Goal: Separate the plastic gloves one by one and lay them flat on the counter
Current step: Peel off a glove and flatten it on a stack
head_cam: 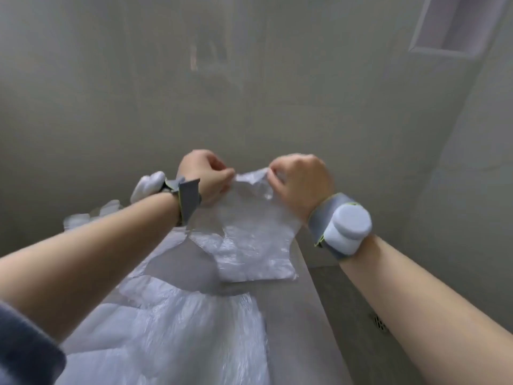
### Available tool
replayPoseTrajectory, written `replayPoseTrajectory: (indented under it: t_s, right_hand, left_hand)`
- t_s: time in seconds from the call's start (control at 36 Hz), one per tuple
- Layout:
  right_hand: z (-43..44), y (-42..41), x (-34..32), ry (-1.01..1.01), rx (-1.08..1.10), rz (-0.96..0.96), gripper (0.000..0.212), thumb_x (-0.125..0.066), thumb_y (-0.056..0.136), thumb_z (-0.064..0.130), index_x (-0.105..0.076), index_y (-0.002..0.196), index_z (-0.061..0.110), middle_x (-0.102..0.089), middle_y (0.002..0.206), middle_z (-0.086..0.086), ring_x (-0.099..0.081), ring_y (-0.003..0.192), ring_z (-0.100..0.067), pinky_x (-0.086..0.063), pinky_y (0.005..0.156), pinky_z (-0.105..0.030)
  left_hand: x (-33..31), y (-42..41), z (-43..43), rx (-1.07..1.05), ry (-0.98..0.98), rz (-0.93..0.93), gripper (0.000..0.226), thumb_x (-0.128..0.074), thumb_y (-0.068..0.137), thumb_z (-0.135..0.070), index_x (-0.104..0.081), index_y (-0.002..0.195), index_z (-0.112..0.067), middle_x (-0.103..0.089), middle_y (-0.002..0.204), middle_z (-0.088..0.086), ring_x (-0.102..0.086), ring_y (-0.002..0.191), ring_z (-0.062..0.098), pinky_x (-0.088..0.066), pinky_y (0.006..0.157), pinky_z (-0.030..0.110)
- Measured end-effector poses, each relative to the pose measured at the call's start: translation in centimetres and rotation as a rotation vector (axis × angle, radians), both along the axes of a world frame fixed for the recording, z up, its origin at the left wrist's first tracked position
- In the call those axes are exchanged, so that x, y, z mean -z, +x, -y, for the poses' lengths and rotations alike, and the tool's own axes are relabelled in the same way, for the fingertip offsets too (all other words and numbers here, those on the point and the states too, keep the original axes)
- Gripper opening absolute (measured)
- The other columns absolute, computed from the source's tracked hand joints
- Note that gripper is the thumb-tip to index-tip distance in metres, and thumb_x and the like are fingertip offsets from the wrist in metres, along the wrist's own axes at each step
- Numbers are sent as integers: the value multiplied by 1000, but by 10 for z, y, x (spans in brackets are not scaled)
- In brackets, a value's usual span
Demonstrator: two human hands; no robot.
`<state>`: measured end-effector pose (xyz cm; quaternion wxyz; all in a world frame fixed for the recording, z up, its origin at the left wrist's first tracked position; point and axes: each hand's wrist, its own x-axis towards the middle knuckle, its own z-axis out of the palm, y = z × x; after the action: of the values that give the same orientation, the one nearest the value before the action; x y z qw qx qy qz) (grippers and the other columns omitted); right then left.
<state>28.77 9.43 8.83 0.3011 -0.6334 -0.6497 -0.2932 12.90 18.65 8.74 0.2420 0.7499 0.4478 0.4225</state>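
A clear plastic glove (pixel 249 218) hangs in the air over the grey counter (pixel 302 315), its lower part reaching another glove (pixel 258 262) that lies flat there. My left hand (pixel 205 173) pinches the hanging glove's top edge on the left. My right hand (pixel 299 179) pinches the same edge on the right, fingers curled. More clear gloves (pixel 172 323) lie spread flat on the near part of the counter, and further ones (pixel 91 215) show behind my left forearm.
A plain grey wall (pixel 249 93) rises right behind the counter. The counter's right edge drops to a darker floor (pixel 347 301) with a drain (pixel 379 322). A recessed niche (pixel 455 23) sits high on the right wall. Both wrists wear grey bands with white devices.
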Motion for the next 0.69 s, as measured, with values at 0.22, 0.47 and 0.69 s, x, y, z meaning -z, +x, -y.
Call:
replayPoseTrajectory:
  t_s: [0.22,0.47,0.69]
  right_hand:
    - [27,-8,24,312,-158,94,18,-60,88,18,-71,78,8,-72,102,-9,-69,93,-26,-56,73,-34]
    - [29,-10,102,-14,-52,-7,34,-46,85,36,-63,61,20,-65,65,6,-64,60,-18,-48,45,-27]
    - [16,-2,78,60,-57,-113,33,-45,82,37,-68,63,21,-67,62,5,-65,60,-21,-50,48,-26]
  left_hand:
    - [-2,-24,19,123,340,145,26,-61,82,-36,-71,96,-16,-73,86,1,-70,77,16,-58,75,36]
    - [84,-34,4,158,2,-173,19,-64,87,-22,-71,101,-9,-72,90,2,-69,84,17,-55,82,36]
    - [92,-24,-10,158,-142,-90,20,-58,85,-28,-69,96,-15,-73,87,3,-70,85,17,-55,84,41]
